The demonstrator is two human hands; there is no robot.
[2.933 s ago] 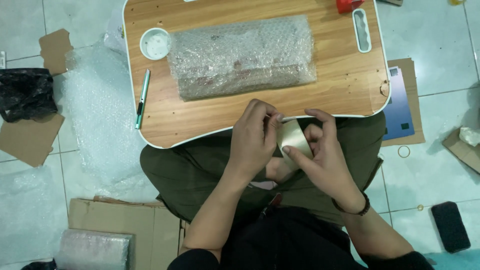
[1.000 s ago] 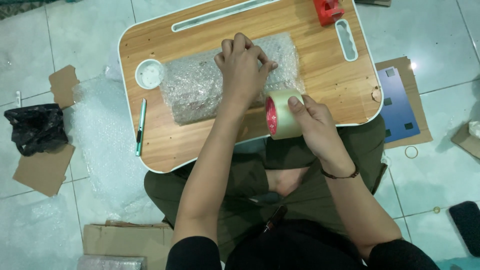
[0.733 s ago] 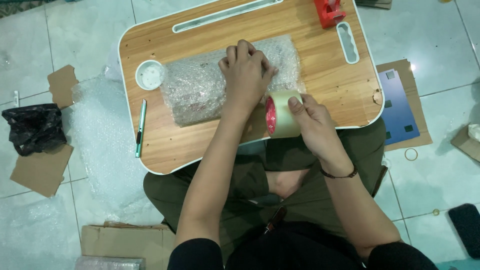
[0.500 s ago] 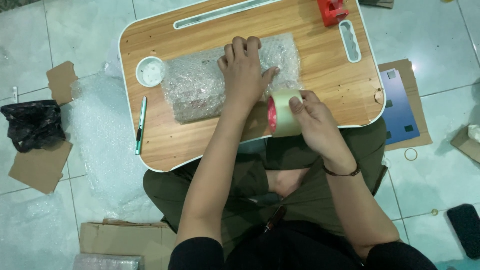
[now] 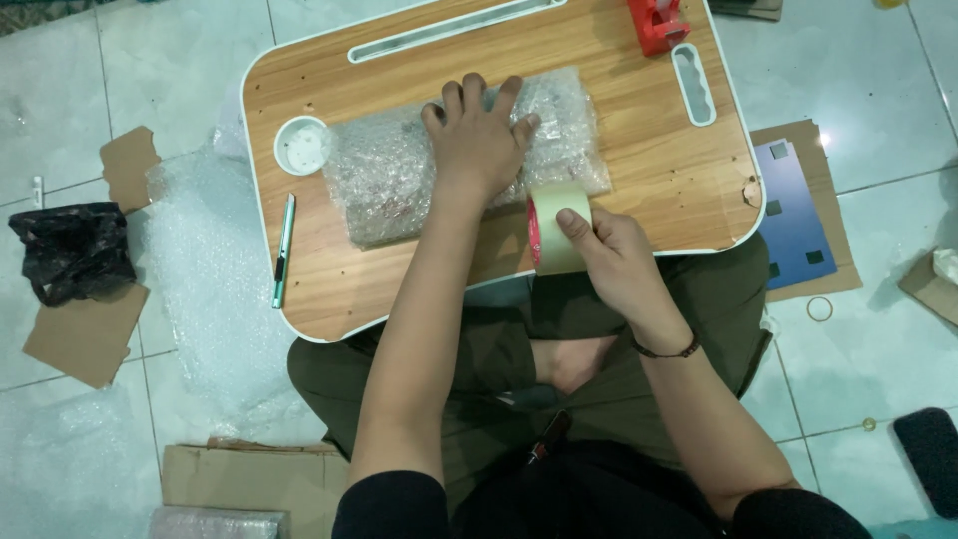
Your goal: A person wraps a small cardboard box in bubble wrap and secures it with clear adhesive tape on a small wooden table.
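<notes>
A bubble-wrapped package [image 5: 384, 185] lies across the middle of a wooden lap table [image 5: 619, 140]. My left hand [image 5: 477, 140] presses flat on top of the package, fingers spread. My right hand [image 5: 609, 255] grips a roll of tan packing tape [image 5: 552, 228] with a red core at the package's near right edge, just over the table's front rim. The tape's free end seems to lie against the wrap under my left hand, though the strip itself is hard to make out.
On the table are a small white round lid [image 5: 302, 146], a green pen [image 5: 283, 250] and a red tape dispenser [image 5: 657, 22]. Around me on the tiled floor lie bubble wrap [image 5: 205, 289], cardboard pieces [image 5: 85, 334], a black bag [image 5: 72, 250], a blue sheet [image 5: 793, 225].
Earlier both hands held the tape roll over my lap. My left hand has since gone onto the package and the roll has come up to its right edge, pulling slightly back toward me.
</notes>
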